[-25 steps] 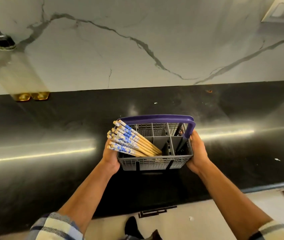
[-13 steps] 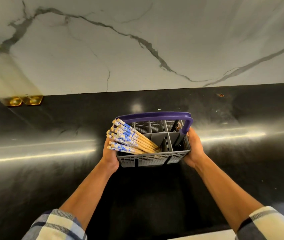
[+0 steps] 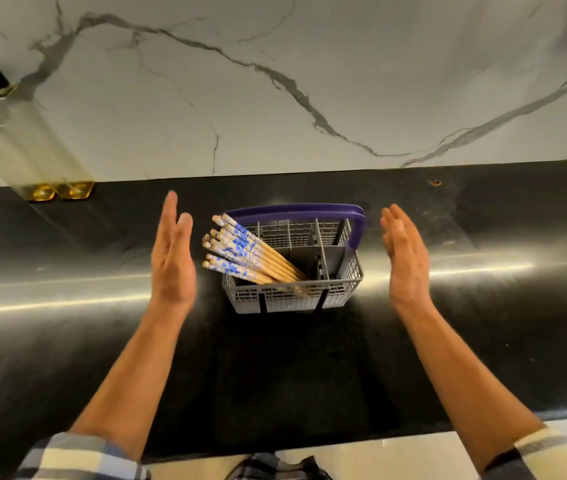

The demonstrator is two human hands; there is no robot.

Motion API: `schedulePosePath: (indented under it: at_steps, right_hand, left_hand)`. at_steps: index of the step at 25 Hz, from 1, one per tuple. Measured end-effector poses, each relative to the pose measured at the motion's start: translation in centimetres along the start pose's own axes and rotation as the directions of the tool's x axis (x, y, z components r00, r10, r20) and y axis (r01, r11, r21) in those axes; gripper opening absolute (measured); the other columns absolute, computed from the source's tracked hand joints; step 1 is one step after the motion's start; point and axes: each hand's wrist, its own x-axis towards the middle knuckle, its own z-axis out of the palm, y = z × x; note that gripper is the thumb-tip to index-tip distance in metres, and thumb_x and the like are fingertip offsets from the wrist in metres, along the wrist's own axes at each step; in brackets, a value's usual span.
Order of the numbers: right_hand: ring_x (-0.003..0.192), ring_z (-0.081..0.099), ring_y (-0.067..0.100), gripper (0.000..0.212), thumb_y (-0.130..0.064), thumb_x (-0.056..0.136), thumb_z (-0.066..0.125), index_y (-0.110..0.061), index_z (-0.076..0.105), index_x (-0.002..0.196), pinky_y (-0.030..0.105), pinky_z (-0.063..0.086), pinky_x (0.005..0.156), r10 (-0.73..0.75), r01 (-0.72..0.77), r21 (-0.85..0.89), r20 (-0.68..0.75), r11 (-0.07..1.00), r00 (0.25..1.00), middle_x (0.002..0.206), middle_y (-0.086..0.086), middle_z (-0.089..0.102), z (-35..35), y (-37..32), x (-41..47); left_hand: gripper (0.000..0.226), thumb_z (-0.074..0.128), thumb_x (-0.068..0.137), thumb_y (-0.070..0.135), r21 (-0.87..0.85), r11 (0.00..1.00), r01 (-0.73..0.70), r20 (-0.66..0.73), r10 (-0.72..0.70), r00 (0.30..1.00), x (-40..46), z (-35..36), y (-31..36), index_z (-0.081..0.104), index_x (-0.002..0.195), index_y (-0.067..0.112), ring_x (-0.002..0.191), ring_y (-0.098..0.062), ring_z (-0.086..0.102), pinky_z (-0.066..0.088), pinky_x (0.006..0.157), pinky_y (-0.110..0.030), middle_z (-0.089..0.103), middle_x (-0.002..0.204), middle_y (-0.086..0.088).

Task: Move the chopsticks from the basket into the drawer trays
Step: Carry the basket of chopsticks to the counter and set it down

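Head view: left hand [image 3: 172, 261] and right hand [image 3: 405, 259] flat open, empty, flanking basket [image 3: 292, 296] of chopsticks [image 3: 240, 252].

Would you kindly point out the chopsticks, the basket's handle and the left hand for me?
chopsticks [image 3: 240, 252]: head view, on the blue-patterned upper ends.
basket handle [image 3: 296, 209]: head view, on the purple top bar.
left hand [image 3: 173, 268]: head view, on the open palm's middle.

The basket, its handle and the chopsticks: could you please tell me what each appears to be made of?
Basket: likely grey moulded plastic, matte, judging by its thin lattice walls.
Handle: purple, smooth, probably plastic with a slight sheen.
Chopsticks: seemingly wood or bamboo, tan shafts, with blue-and-white patterned upper ends, possibly painted.
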Motion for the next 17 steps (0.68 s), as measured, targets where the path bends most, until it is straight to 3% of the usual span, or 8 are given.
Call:
schedulePosePath:
  at_steps: [2, 4, 6, 9, 11, 13, 17]
  right_hand:
    - [0.133, 0.050, 0.009, 0.045, -0.027, 0.100, 0.051, -0.013, 0.047, 0.143, 0.033, 0.040, 0.113, -0.233, 0.241, -0.142, 0.071, 0.960, 0.970, 0.144, 0.002, 0.054, -1.0, -1.5, -1.4]
    - [0.131, 0.051, 0.008, 0.043, -0.025, 0.100, 0.051, -0.015, 0.049, 0.142, 0.032, 0.045, 0.108, -0.349, 0.391, -0.274, 0.190, 0.879, 0.918, 0.142, 0.000, 0.056, -0.8, -3.6, -3.1]
    - [0.137, 0.045, 0.010, 0.048, -0.033, 0.101, 0.049, -0.017, 0.045, 0.145, 0.034, 0.042, 0.111, -0.374, 0.480, -0.374, 0.323, 0.794, 0.870, 0.147, 0.000, 0.051, -0.5, -4.7, -5.3]
    - [0.152, 0.015, 0.016, 0.061, -0.043, 0.102, 0.039, -0.013, 0.027, 0.154, 0.040, 0.017, 0.123, -0.371, 0.654, -0.570, 0.542, 0.498, 0.754, 0.161, 0.005, 0.027, -0.5, -3.8, -8.3]
    - [0.153, 0.002, 0.017, 0.066, -0.047, 0.102, 0.034, -0.013, 0.018, 0.156, 0.043, 0.007, 0.124, -0.334, 0.703, -0.614, 0.618, 0.360, 0.711, 0.165, 0.005, 0.015, -0.7, -2.9, -10.3]
    - [0.153, -0.002, 0.017, 0.066, -0.047, 0.103, 0.034, -0.014, 0.014, 0.157, 0.045, 0.006, 0.124, -0.323, 0.710, -0.620, 0.633, 0.334, 0.704, 0.165, 0.005, 0.010, -1.2, -2.4, -12.2]
    - [0.153, -0.003, 0.016, 0.066, -0.048, 0.102, 0.031, -0.016, 0.012, 0.157, 0.043, 0.003, 0.125, -0.315, 0.696, -0.638, 0.621, 0.328, 0.718, 0.165, 0.004, 0.009, -2.8, -2.3, -16.4]
  left_hand:
    - [0.053, 0.040, 0.104, 0.022, 0.242, 0.945, -0.221, 0.062, 0.212, 0.975, -1.5, -0.1, 2.0, 0.025, 0.154, 0.014, 0.150, -0.006, 0.011, 0.010, 0.123, -0.027, 0.021, 0.162, 0.003]
    - [0.055, 0.039, 0.103, 0.029, 0.426, 0.832, -0.357, 0.138, 0.330, 0.934, -3.6, 1.0, 4.1, 0.023, 0.155, 0.017, 0.151, -0.009, 0.006, 0.008, 0.123, -0.026, 0.017, 0.163, 0.002]
    - [0.060, 0.034, 0.103, 0.037, 0.562, 0.699, -0.442, 0.226, 0.384, 0.895, -6.0, 2.4, 4.9, 0.017, 0.156, 0.015, 0.152, -0.015, 0.002, 0.005, 0.124, -0.034, 0.010, 0.165, -0.003]
    - [0.070, 0.026, 0.100, 0.049, 0.747, 0.459, -0.480, 0.316, 0.390, 0.865, -9.5, 3.8, 3.9, 0.006, 0.157, 0.013, 0.152, -0.026, -0.007, 0.000, 0.123, -0.046, -0.001, 0.165, -0.011]
    - [0.072, 0.025, 0.099, 0.051, 0.803, 0.361, -0.474, 0.347, 0.365, 0.864, -11.7, 3.9, 3.0, 0.004, 0.156, 0.012, 0.151, -0.030, -0.008, 0.001, 0.122, -0.050, -0.003, 0.164, -0.014]
    - [0.074, 0.024, 0.099, 0.053, 0.822, 0.312, -0.477, 0.370, 0.346, 0.863, -13.8, 3.6, 2.8, 0.005, 0.157, 0.012, 0.151, -0.031, -0.008, 0.001, 0.122, -0.051, -0.003, 0.164, -0.014]
    - [0.074, 0.021, 0.098, 0.056, 0.804, 0.321, -0.501, 0.387, 0.358, 0.850, -17.8, 2.3, 3.4, 0.007, 0.157, 0.013, 0.151, -0.031, -0.007, 0.003, 0.122, -0.052, 0.000, 0.164, -0.014]
